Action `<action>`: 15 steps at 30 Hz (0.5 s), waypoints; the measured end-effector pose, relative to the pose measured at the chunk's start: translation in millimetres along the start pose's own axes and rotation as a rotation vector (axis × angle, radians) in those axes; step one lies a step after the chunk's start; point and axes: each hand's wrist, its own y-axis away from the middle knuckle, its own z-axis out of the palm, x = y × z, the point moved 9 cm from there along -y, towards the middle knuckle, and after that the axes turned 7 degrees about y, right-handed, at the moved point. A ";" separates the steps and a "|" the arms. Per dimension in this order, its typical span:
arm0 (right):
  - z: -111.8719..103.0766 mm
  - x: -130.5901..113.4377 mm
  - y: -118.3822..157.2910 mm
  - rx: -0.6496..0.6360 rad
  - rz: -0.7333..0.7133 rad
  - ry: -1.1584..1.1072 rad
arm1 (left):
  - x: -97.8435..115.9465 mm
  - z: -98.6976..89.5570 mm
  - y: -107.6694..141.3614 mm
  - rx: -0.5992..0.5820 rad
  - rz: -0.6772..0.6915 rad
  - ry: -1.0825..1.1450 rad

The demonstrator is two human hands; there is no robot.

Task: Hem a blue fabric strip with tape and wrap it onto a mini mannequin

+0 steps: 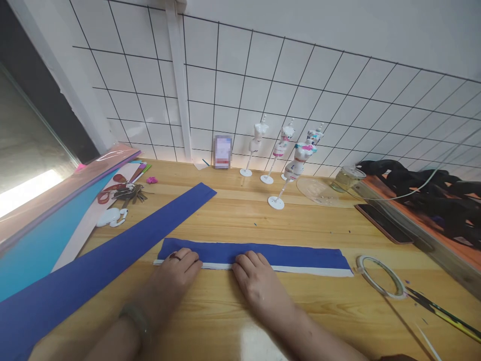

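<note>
A blue strip with a white band along its near edge lies flat across the wooden table. My left hand rests on the strip's left part, fingers curled together over the white band. Further right, my right hand presses on the strip's middle with its fingers bent and close together. Whether the fingertips pinch the material is hard to see, but both hands touch the near edge. A longer blue strip runs diagonally at the left, apart from the short one.
A tape roll and scissors lie at right, near a dark phone. Several small dress forms stand at the back beside an upright phone. Keys and a white case sit at left.
</note>
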 end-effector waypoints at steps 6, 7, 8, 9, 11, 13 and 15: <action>-3.4 -2.9 1.9 0.031 -0.013 -0.011 | 6.4 -9.4 4.8 -0.017 0.011 -0.033; -4.2 -4.4 1.7 0.040 -0.018 -0.005 | 6.4 -10.8 5.6 -0.018 -0.001 -0.042; -4.7 -5.6 1.3 0.045 -0.019 0.003 | 5.8 -11.8 6.6 -0.019 -0.017 -0.052; -4.5 -6.5 0.8 0.041 -0.020 0.012 | 5.0 -12.6 7.7 -0.022 -0.031 -0.061; -2.8 -6.7 0.1 0.013 -0.013 0.026 | 2.9 -13.7 11.3 -0.031 -0.047 -0.077; -1.9 -7.2 0.1 -0.010 -0.016 0.033 | -1.3 -14.7 17.1 -0.047 -0.061 -0.098; -2.3 -8.7 0.4 -0.015 -0.029 0.033 | -8.2 -17.3 25.2 -0.049 -0.077 -0.123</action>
